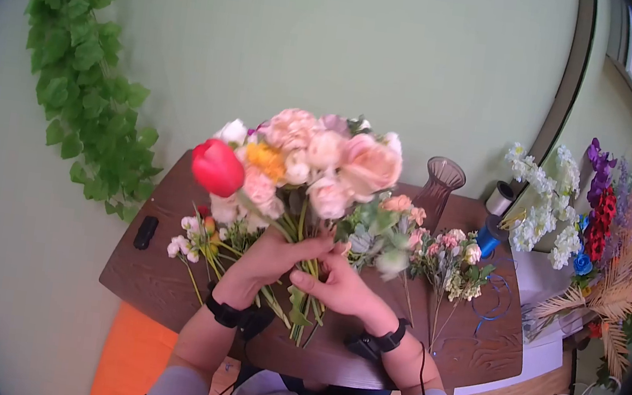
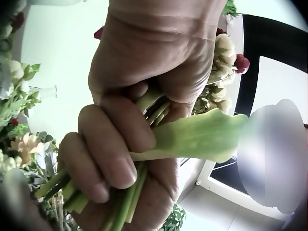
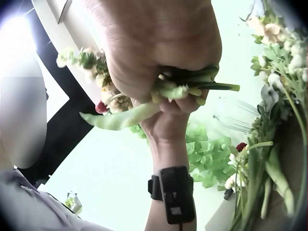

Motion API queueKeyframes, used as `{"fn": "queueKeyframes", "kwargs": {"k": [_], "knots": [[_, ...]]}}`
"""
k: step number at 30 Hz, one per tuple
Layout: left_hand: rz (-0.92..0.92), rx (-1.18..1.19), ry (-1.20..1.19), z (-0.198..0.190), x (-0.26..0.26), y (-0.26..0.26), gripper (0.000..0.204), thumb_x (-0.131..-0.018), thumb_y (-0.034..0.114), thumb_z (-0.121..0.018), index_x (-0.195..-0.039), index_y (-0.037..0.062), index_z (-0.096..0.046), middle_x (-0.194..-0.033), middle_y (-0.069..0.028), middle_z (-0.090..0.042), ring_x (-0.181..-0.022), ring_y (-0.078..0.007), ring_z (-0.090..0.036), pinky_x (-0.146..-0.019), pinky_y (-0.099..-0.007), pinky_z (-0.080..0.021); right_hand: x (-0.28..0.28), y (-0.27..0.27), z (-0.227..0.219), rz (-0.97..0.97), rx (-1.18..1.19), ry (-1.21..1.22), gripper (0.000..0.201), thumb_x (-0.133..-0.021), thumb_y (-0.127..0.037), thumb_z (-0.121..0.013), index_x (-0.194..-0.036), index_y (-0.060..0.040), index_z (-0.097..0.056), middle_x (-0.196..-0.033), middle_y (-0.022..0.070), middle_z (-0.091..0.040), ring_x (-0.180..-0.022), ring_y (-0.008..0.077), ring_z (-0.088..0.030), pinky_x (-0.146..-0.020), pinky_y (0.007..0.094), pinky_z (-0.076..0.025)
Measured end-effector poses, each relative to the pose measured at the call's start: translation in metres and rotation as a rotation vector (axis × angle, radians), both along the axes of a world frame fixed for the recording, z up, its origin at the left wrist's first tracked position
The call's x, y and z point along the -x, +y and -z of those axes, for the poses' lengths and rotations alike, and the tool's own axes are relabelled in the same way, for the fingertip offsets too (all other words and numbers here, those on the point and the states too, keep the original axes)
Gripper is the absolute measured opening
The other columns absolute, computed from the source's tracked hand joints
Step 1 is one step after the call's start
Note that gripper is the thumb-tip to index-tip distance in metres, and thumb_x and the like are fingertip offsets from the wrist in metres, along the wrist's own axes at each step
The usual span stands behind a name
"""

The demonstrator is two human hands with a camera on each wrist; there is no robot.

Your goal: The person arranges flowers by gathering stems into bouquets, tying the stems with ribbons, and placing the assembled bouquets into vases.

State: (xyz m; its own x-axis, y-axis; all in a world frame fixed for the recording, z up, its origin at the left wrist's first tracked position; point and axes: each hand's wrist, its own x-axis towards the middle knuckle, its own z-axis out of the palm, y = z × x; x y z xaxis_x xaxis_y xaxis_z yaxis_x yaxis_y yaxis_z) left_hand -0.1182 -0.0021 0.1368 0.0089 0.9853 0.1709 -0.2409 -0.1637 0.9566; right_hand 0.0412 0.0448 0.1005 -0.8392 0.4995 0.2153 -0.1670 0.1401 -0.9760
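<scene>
A mixed bouquet (image 1: 321, 159) of pink roses, a red tulip (image 1: 218, 167) and a yellow flower stands upright above the table's middle. My left hand (image 1: 269, 259) grips its green stems just under the blooms. Close beside it, my right hand (image 1: 343, 286) holds the same bundle, the two hands meeting around it. In the left wrist view, curled fingers (image 2: 113, 144) wrap the stems, and a broad pale leaf (image 2: 202, 137) sticks out sideways. Cut stem ends (image 3: 221, 86) poke out past my right hand in the right wrist view. Part of the bundle is hidden inside the hands.
On the brown table (image 1: 141, 275) lie white flowers (image 1: 181, 246) at left and pink sprays (image 1: 450, 265) at right. A glass vase (image 1: 441, 183), blue roll (image 1: 489, 236) and blue wire (image 1: 494, 298) are behind and right. More flowers (image 1: 601, 225) crowd the far right; a black object (image 1: 145, 232) lies left.
</scene>
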Motion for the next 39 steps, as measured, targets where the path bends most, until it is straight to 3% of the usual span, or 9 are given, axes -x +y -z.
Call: {"fn": "queueKeyframes", "kwargs": {"k": [4,6,11,15,22,23,36,37,39], "knots": [[0.050,0.031,0.080,-0.004,-0.003,-0.002,0.026,-0.095,0.018,-0.069,-0.114,0.0016,-0.065,-0.103,-0.0049,-0.069,-0.091,-0.0122,-0.065,-0.080,-0.0301,-0.053,-0.002,0.021,0.015,-0.010,-0.234,0.192,0.048,-0.095,-0.029,-0.070,-0.127,0.0035,-0.055,-0.104,0.0064,-0.062,-0.078,0.0103,-0.060,-0.065,0.0264,-0.050],[0.017,0.092,0.113,0.000,-0.004,0.000,0.028,-0.095,0.021,-0.069,-0.115,0.0018,-0.066,-0.104,-0.0055,-0.070,-0.090,-0.0121,-0.066,-0.080,-0.0304,-0.053,-0.016,0.030,0.012,-0.055,-0.103,-0.269,0.036,-0.095,-0.016,-0.071,-0.122,0.0025,-0.058,-0.108,0.0026,-0.065,-0.103,0.0097,-0.059,-0.090,0.0269,-0.048],[0.171,0.129,0.078,-0.001,-0.004,0.003,0.031,-0.093,0.025,-0.073,-0.112,0.0020,-0.068,-0.100,-0.0037,-0.071,-0.086,-0.0102,-0.065,-0.068,-0.0268,-0.055,-0.020,0.025,-0.005,-0.212,0.222,-0.025,0.027,-0.097,-0.022,-0.066,-0.109,0.0019,-0.066,-0.093,0.0099,-0.069,-0.072,0.0196,-0.068,-0.064,0.0294,-0.054],[0.191,-0.068,0.158,0.006,-0.007,0.009,0.032,-0.092,0.029,-0.075,-0.111,0.0036,-0.069,-0.096,-0.0038,-0.071,-0.081,-0.0105,-0.066,-0.068,-0.0258,-0.055,-0.020,0.028,-0.004,-0.364,0.294,-0.026,0.030,-0.094,-0.024,-0.071,-0.112,-0.0001,-0.071,-0.100,0.0065,-0.073,-0.093,0.0144,-0.067,-0.082,0.0276,-0.052],[0.329,-0.024,0.258,0.033,0.016,0.010,0.043,-0.091,0.039,-0.073,-0.117,0.0048,-0.068,-0.099,-0.0062,-0.073,-0.083,-0.0128,-0.069,-0.064,-0.0255,-0.056,-0.015,0.016,0.017,-0.294,0.331,0.043,0.033,-0.093,-0.027,-0.072,-0.110,0.0004,-0.065,-0.092,0.0102,-0.070,-0.082,0.0186,-0.068,-0.069,0.0284,-0.053],[0.566,0.678,0.402,0.019,0.012,0.017,0.044,-0.089,0.035,-0.077,-0.118,0.0034,-0.068,-0.100,-0.0064,-0.073,-0.084,-0.0142,-0.070,-0.064,-0.0264,-0.057,-0.016,0.015,0.016,-0.304,0.339,0.043,0.032,-0.093,-0.026,-0.072,-0.110,-0.0001,-0.065,-0.092,0.0095,-0.070,-0.082,0.0181,-0.068,-0.070,0.0286,-0.053],[0.157,0.018,0.177,0.003,0.012,-0.001,0.037,-0.092,0.020,-0.071,-0.122,0.0010,-0.063,-0.103,-0.0037,-0.070,-0.091,-0.0134,-0.066,-0.079,-0.0269,-0.055,-0.018,0.003,0.001,-0.175,0.539,0.046,0.026,-0.095,-0.021,-0.068,-0.116,-0.0066,-0.064,-0.100,-0.0008,-0.063,-0.086,0.0089,-0.058,-0.074,0.0276,-0.050],[0.178,0.233,0.128,0.003,0.020,-0.004,0.041,-0.092,0.023,-0.071,-0.124,0.0000,-0.060,-0.114,-0.0061,-0.066,-0.103,-0.0152,-0.064,-0.089,-0.0296,-0.052,-0.007,0.000,0.003,-0.211,0.301,0.211,0.033,-0.103,-0.039,-0.056,-0.091,-0.0083,-0.052,-0.065,-0.0006,-0.046,-0.047,0.0037,-0.034,-0.043,0.0215,-0.024],[0.083,0.071,0.011,0.004,0.012,-0.007,0.044,-0.091,0.023,-0.071,-0.126,-0.0005,-0.058,-0.119,-0.0072,-0.064,-0.108,-0.0157,-0.061,-0.092,-0.0310,-0.050,-0.008,0.015,0.037,-0.222,0.329,0.196,0.034,-0.105,-0.040,-0.051,-0.088,-0.0098,-0.048,-0.064,-0.0005,-0.045,-0.046,0.0040,-0.034,-0.042,0.0219,-0.024]]}}
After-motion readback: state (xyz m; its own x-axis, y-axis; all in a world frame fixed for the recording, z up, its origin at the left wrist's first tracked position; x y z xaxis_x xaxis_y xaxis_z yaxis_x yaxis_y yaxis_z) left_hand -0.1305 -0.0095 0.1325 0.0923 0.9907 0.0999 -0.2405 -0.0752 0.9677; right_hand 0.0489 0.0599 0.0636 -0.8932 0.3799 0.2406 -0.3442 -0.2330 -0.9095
